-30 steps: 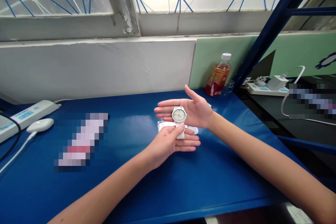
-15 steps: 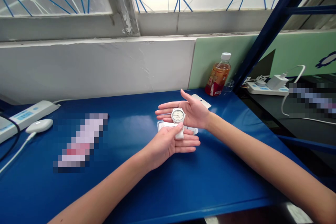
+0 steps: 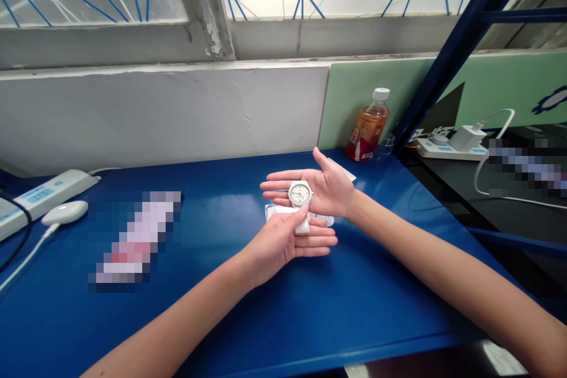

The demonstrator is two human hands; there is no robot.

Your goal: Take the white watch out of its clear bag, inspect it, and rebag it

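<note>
A white wristwatch (image 3: 300,194) with a round pale dial lies face up across both hands. My left hand (image 3: 283,242) pinches its white strap under the thumb, with the other fingers stretched out to the right, palm up. Just beyond it, my right hand (image 3: 331,190) lies palm up with fingers extended to the left and thumb raised; the watch case is over its fingers. Partly hidden under the hands is a clear and white package (image 3: 325,221) on the blue desk (image 3: 212,307). Behind my right hand a white card (image 3: 345,170) shows in part.
A bottle of reddish drink (image 3: 367,133) stands at the back right beside a clear cup (image 3: 387,143). At left are a power strip (image 3: 53,195), a white rounded device on a cable (image 3: 65,212) and a blurred-out flat object (image 3: 137,242). A blue post (image 3: 460,41) rises at right.
My right hand has turned slightly, its thumb shifting up and to the right and covering more of the card. The watch and my left hand are almost unmoved.
</note>
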